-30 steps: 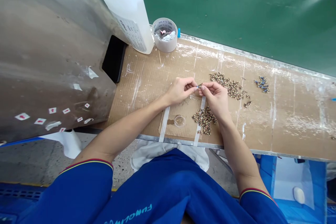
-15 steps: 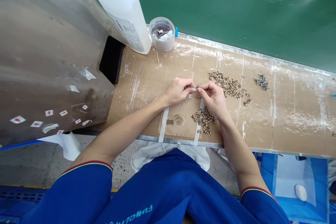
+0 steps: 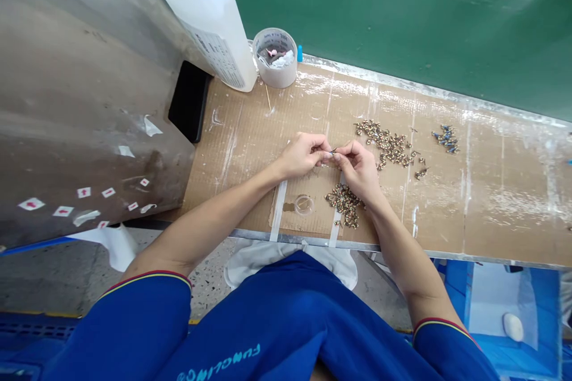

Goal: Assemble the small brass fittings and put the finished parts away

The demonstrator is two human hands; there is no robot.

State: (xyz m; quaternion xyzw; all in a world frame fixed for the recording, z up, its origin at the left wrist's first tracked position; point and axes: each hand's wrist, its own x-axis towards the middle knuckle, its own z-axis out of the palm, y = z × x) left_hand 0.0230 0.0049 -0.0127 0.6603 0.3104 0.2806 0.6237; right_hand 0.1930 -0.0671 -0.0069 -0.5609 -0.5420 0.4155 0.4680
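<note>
At the far left corner of the cardboard sheet (image 3: pixel 504 202) stands a white plastic bottle (image 3: pixel 210 24) with a blue cap, and just beside it a roll of tape (image 3: pixel 274 58) holds white and pink scraps, a wooden toothpick (image 3: pixel 268 98) lying on the sheet in front of it. Toward the sheet's near edge, the left hand (image 3: pixel 304 155) and right hand (image 3: pixel 357 169) meet, fingers curled and tips pressed together, both apparently pinching a tiny metal fitting (image 3: pixel 333 152) that the fingertips mostly hide. Below the left hand sits a small clear dish (image 3: pixel 304 205); under the right wrist lies a heap of brass-coloured fittings (image 3: pixel 344 205), with a second heap (image 3: pixel 386 143) farther toward the sheet's back edge and a cluster of blue-tipped parts (image 3: pixel 445 140) to its right. The fitting looks light, stiff and easy to drop, so it would be safest held between the fingertip pads, by its narrow body
</note>
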